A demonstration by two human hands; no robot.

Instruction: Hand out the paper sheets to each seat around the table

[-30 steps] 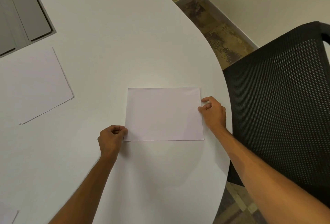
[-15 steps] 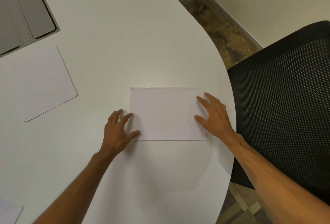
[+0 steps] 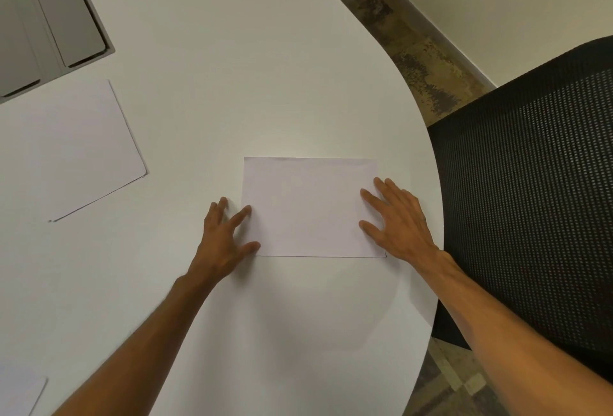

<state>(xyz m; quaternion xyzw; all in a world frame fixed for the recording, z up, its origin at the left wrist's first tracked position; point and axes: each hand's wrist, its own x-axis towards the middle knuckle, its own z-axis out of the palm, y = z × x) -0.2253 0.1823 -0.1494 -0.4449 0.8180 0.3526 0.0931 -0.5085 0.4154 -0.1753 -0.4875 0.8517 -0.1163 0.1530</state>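
White paper, thin and blank, lay flat on the table (image 3: 232,83) near its right-hand curved edge, directly in front of the black mesh chair (image 3: 530,200). This sheet (image 3: 311,206) sat square to the viewer, with nothing printed or written on the side that showed. The left hand (image 3: 222,243) rested at its left edge with fingers spread, index tip and thumb just touching the paper's margin; the right hand (image 3: 401,219) lay over the right edge, fingers splayed and flat, pinching nothing. Neither hand had hold of the sheet. By the look of it, the paper would be very light and floppy, prone to sliding on the smooth tabletop and to creasing if gripped hard; taking it by a corner or a short edge between thumb and forefinger, or pushing it with flat fingertips, would seem the gentlest way. A second stack of paper (image 3: 73,150) lay toward the table's left side, its edges showing more than one layer, and just beyond it was a grey hatch (image 3: 49,24) set into the tabletop. Another white sheet's corner (image 3: 20,395) showed at the lower left edge of the view. No brand, label or legible writing appeared anywhere, on paper, table or chair.
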